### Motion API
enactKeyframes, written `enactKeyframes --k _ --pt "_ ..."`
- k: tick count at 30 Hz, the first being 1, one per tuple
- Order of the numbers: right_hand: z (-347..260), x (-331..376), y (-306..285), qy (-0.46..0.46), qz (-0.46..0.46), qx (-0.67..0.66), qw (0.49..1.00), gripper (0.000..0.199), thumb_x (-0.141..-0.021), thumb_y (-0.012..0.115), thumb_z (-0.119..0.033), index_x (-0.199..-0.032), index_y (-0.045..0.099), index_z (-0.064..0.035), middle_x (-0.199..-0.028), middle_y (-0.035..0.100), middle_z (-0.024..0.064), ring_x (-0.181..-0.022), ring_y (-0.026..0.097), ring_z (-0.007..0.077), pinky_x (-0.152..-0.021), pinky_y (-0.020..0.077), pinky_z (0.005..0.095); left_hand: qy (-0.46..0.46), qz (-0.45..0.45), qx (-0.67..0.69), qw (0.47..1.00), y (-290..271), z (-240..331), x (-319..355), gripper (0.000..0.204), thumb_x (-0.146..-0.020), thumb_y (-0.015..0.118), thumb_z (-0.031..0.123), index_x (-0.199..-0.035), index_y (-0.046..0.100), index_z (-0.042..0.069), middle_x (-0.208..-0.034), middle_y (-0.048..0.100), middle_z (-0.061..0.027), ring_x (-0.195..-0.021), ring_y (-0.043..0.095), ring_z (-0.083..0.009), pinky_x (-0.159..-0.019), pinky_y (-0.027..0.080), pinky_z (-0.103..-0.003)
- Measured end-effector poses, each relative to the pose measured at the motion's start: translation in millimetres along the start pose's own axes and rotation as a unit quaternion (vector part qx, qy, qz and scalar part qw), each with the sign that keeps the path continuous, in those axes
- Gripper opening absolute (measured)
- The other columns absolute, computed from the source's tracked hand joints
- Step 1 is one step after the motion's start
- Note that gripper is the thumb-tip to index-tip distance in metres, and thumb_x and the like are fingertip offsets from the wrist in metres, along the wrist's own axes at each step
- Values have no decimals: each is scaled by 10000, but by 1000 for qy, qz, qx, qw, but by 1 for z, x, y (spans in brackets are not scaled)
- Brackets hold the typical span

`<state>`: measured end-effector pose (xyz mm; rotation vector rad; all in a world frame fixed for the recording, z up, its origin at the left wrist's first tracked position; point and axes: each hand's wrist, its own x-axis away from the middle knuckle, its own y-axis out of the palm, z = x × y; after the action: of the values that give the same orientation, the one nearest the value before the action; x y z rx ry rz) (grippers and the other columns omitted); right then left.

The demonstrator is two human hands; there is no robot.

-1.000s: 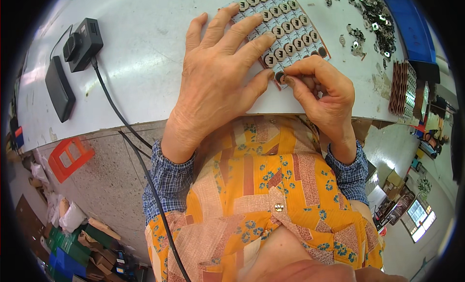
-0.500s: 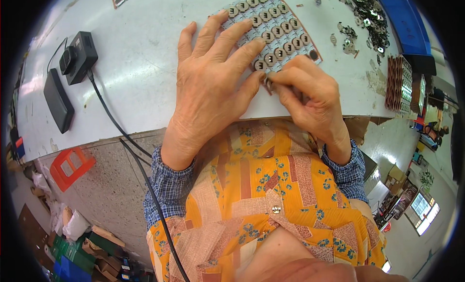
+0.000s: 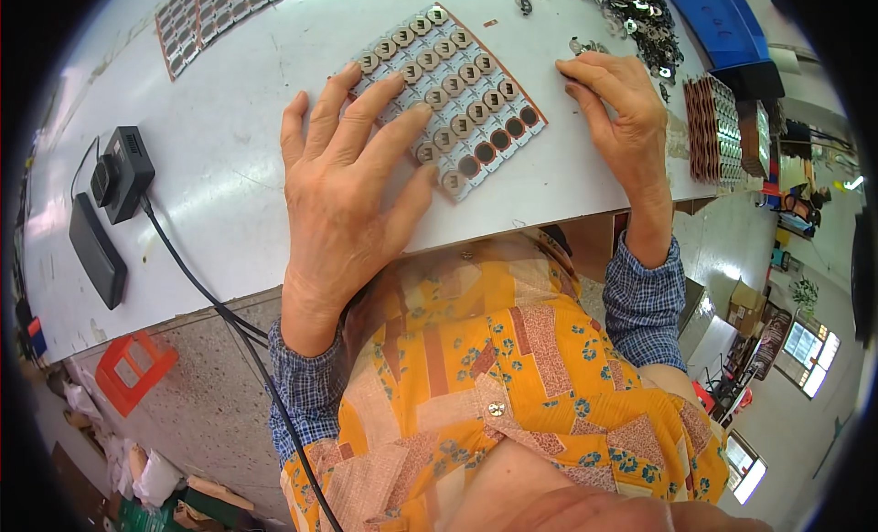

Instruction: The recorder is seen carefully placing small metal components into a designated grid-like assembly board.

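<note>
A panel of small circuit boards (image 3: 498, 163) lies on the table in front of me. Rows of round silvery metal clips (image 3: 460, 125) cover most of it, while several dark round spots (image 3: 499, 140) show bare along its right-hand near row. My left hand (image 3: 352, 171) is open and spread, its fingertips resting on the panel's left side and hiding part of it. Off to the panel's right, my right hand (image 3: 622, 107) hovers with index finger and thumb drawn close. Whatever they may hold is too small to name. Loose metal clips (image 3: 585, 46) lie just beyond its fingers.
A heap of loose clips (image 3: 645, 25) lies far right, beside a blue bin (image 3: 713, 25). Stacked panels (image 3: 712, 130) stand at the right edge. Another panel (image 3: 215, 25) lies far left. A black device (image 3: 128, 175) with a cable and a flat black case (image 3: 97, 253) sit left.
My right hand has moved from the panel's near corner out to the right, toward the loose clips. My left hand stays spread on the panel. The view has shifted, baring more of the panel.
</note>
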<state>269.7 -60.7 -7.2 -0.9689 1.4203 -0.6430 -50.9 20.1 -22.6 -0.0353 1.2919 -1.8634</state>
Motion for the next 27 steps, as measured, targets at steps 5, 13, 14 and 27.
enactKeyframes --k 5,13,14,27 --pt "-24 -4 -2 80 -35 -170 982 221 -958 798 61 -1160 814 -27 -1098 778 67 -994 732 146 -876 575 275 -9 3 5 1000 -1 1 0 469 -847 850 179 -1313 800 155 -1525 702 -70 -1528 548 -360 -1299 325 -598" --pt "-98 7 -6 201 -128 -428 872 207 -955 794 102 -1145 796 19 -1064 782 45 -961 714 105 -822 559 246 -11 10 0 1000 1 2 0 465 -844 855 179 -1305 794 165 -1514 701 -65 -1513 555 -366 -1280 341 -606" --pt "-99 7 -4 204 -129 -432 869 207 -955 794 102 -1145 796 19 -1064 782 45 -961 714 105 -822 559 246 -11 14 2 1000 1 2 0 472 -842 860 181 -1309 794 168 -1515 701 -65 -1514 553 -366 -1279 342 -607" --pt "-104 7 2 142 -118 -354 917 205 -955 780 115 -1127 811 8 -968 710 25 -808 602 54 -649 442 211 33 71 -61 995 6 1 1 437 -826 905 245 -1241 796 158 -1444 715 -65 -1462 566 -349 -1232 343 -658"
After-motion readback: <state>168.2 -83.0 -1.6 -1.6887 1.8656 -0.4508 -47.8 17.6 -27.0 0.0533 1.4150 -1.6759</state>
